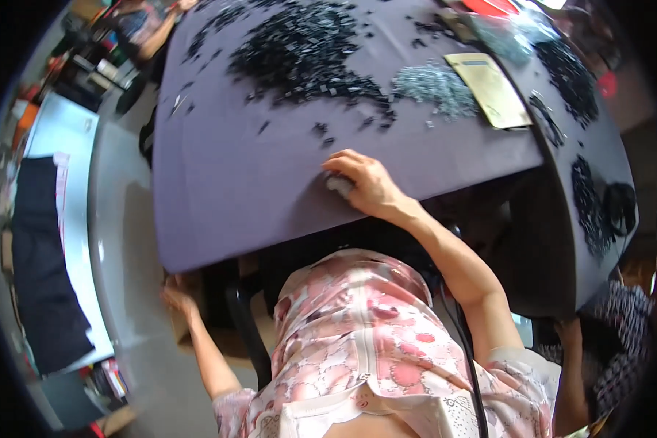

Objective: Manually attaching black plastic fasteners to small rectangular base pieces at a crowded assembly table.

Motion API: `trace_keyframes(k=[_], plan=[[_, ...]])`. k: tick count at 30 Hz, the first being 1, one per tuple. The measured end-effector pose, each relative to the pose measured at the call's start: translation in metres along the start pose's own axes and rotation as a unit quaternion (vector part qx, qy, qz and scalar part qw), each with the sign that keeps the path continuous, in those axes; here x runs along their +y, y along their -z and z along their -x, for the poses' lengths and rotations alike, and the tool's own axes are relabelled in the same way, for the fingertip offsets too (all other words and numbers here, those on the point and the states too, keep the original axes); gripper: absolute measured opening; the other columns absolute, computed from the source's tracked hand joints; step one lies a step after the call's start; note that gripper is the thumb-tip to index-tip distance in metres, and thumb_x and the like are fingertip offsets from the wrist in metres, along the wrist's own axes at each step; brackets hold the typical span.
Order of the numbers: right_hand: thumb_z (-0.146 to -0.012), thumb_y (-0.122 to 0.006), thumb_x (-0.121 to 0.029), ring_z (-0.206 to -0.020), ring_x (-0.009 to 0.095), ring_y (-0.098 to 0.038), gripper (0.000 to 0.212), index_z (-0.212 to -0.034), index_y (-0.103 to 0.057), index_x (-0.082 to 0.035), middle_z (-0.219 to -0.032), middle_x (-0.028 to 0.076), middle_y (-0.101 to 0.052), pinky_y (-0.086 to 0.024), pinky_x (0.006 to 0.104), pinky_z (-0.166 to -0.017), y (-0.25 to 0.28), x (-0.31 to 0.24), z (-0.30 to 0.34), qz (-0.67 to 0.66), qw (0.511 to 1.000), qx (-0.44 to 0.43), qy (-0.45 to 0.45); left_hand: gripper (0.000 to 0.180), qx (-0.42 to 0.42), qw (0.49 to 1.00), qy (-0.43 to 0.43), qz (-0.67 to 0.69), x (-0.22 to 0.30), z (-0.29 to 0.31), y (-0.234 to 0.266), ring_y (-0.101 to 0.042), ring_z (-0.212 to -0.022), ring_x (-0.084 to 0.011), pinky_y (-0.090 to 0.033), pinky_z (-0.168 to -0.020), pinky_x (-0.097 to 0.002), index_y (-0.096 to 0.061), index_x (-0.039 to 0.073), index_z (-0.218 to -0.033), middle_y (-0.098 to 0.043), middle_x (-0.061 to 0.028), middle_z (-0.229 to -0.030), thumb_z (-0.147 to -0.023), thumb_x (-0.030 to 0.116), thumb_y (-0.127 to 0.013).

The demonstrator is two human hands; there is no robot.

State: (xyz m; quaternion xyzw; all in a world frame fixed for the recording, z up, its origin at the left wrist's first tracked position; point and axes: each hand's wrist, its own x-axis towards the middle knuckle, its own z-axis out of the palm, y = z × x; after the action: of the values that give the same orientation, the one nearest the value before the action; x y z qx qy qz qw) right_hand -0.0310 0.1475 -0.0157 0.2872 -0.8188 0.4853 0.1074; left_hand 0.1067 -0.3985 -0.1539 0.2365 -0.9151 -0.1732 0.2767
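My right hand (363, 179) rests near the table's front edge, its fingers curled over small grey pieces (339, 185) that show below the fingers. Under the table's left front corner, my left hand (178, 298) is at the upper edge of a brown cardboard box (180, 330); its fingers are too small and partly hidden to tell their grip. A wide heap of small black pieces (299, 55) spreads over the far part of the purple-grey tabletop (226, 186). To its right lies a smaller pile of light grey pieces (436, 89).
A yellowish flat packet (490, 89) lies beside the grey pile. More black pieces (568, 77) and a clear plastic bag (509, 38) are on the right. One person (142, 33) sits at the far left, another (613, 343) at the right. A black chair armrest (244, 321) stands near my left arm.
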Motion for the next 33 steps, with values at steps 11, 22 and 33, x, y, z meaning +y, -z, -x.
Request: trace_keyframes(k=[11, 22, 33], plan=[[-0.074, -0.056, 0.009, -0.074, 0.023, -0.064, 0.023, -0.089, -0.065, -0.006, -0.084, 0.013, -0.064, -0.051, 0.0295, -0.066, 0.103, 0.029, 0.007, 0.09, 0.952, 0.252, -0.15, 0.021, 0.069, 0.98, 0.146, 0.115, 0.03, -0.056, -0.023, -0.059, -0.093, -0.0202, -0.048, -0.083, -0.0311, -0.06, -0.002, -0.106, -0.064, -0.0103, -0.1, -0.087, 0.007, -0.057], [-0.075, -0.059, -0.005, -0.085, 0.03, -0.062, 0.02, -0.093, -0.066, -0.01, -0.091, 0.011, -0.063, -0.048, 0.0376, -0.074, 0.127, 0.053, 0.025, 0.34, 0.885, 0.136, -0.286, 0.011, -0.079, 0.919, -0.138, 0.36, 0.331, -0.01, 0.023, -0.057, -0.081, -0.0102, -0.049, -0.072, -0.0231, -0.063, 0.002, -0.091, -0.062, -0.0036, -0.089, -0.086, -0.003, -0.054], [-0.076, -0.057, -0.007, -0.09, 0.03, -0.059, 0.019, -0.093, -0.064, -0.011, -0.093, 0.01, -0.061, -0.047, 0.0389, -0.074, 0.123, 0.071, -0.007, 0.291, 0.923, 0.124, -0.217, 0.009, -0.324, 0.783, -0.255, 0.465, 0.446, 0.076, -0.018, -0.06, -0.066, -0.0127, -0.048, -0.058, -0.0239, -0.061, 0.0, -0.089, -0.063, -0.0068, -0.081, -0.082, -0.005, -0.058]])
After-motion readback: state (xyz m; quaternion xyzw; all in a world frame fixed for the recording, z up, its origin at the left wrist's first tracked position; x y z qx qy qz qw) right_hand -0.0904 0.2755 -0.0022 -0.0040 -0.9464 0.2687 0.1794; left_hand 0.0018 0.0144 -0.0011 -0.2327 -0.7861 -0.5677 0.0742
